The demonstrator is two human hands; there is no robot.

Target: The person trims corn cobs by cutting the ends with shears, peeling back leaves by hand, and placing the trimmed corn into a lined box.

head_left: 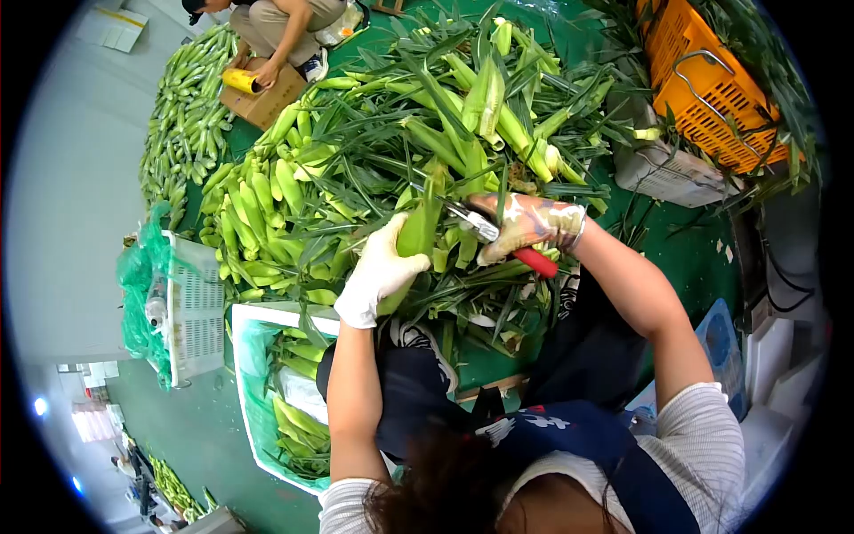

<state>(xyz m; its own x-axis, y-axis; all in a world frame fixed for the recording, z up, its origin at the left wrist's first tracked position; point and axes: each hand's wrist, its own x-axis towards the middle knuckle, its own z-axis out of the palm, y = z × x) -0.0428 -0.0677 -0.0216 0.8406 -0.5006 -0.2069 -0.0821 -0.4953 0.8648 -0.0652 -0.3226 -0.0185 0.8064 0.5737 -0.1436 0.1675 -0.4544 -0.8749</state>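
Observation:
My left hand (382, 271), in a white glove, is closed around an ear of corn (416, 233) still in its green husk. In a patterned glove, my right hand (525, 230) grips a pair of pruning shears (474, 221) with a red handle. The shears' metal head points left toward the leafy upper part of the ear, and leaves partly hide the blades. Both hands are just in front of a large heap of unhusked corn (267, 200), with long leaves and stalks lying around them.
A white foam box (245, 392) with husked-in corn stands at my left, near a white crate (197, 303) with green netting. Orange crate (712, 89) rests on a pale crate (667, 169) at right. Another person (289, 31) crouches by a cardboard box (267, 102).

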